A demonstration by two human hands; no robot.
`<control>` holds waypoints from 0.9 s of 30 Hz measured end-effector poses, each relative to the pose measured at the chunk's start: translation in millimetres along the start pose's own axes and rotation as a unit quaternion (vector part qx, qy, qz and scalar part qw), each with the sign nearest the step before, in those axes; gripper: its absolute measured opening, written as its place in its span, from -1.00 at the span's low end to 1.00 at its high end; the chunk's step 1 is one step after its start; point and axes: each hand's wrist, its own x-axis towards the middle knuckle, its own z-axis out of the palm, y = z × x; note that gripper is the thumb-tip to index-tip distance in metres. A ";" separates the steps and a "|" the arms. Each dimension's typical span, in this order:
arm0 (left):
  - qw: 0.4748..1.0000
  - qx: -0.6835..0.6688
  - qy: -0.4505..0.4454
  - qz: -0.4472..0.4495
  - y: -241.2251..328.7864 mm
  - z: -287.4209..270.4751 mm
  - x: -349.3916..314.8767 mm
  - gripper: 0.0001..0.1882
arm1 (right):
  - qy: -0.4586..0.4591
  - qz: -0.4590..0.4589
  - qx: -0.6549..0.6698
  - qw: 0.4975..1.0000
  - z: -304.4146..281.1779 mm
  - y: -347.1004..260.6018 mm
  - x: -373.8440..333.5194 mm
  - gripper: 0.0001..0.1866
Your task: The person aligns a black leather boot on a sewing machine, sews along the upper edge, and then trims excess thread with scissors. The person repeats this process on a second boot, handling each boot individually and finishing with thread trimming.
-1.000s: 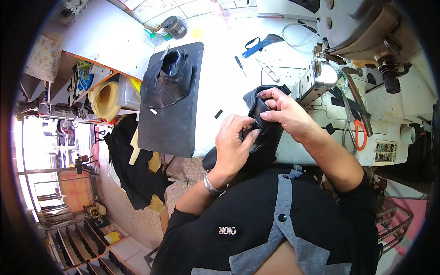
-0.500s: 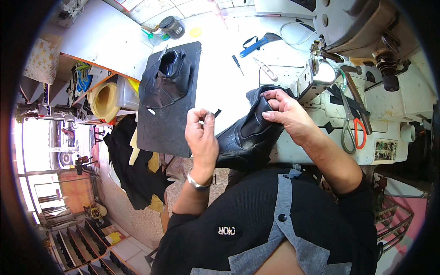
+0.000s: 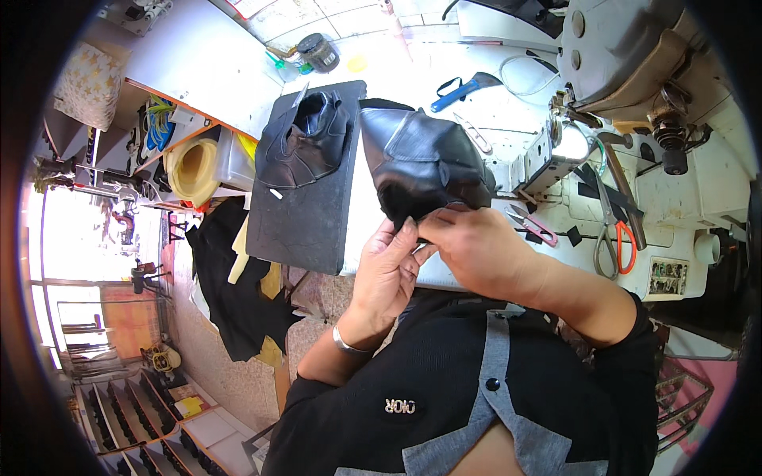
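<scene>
A black leather shoe upper (image 3: 432,159) is held up over the front of the white table, its dark opening turned toward me. At its near edge my left hand (image 3: 385,274) is closed, thumb and fingertips pinching the rim. My right hand (image 3: 480,250) is closed on the same edge, its fingers bent and meeting the left fingertips. Whether a small black strip lies between the fingers is hidden. A second black shoe upper (image 3: 309,147) rests on a dark cutting board (image 3: 298,226) to the left.
Right of my hands lie pink-handled snips (image 3: 536,228), large scissors with an orange handle loop (image 3: 611,226) and a hammer (image 3: 627,178). Farther back are a blue-handled tool (image 3: 464,93) and a small cutter (image 3: 474,133). A sewing machine (image 3: 627,55) stands at the far right, jars (image 3: 317,54) at the back.
The shoe upper has been turned round and raised, its opening now toward me. My left hand has moved right with the small black strip to the rim; my right hand has come down beside it.
</scene>
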 end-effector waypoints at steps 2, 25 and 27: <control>0.999 -0.029 0.029 -0.011 -2.7 -0.8 4.4 -0.74 | -0.030 0.042 0.047 0.998 -2.8 4.5 2.7 -0.79; 0.992 -0.115 -0.012 0.050 -5.9 -26.6 2.9 -0.65 | 0.067 0.038 0.029 0.997 -18.9 7.8 15.6 -0.78; 0.993 -0.094 -0.027 0.070 -4.0 -25.9 1.8 -0.67 | 0.090 0.010 0.015 0.996 -18.5 7.0 15.1 -0.81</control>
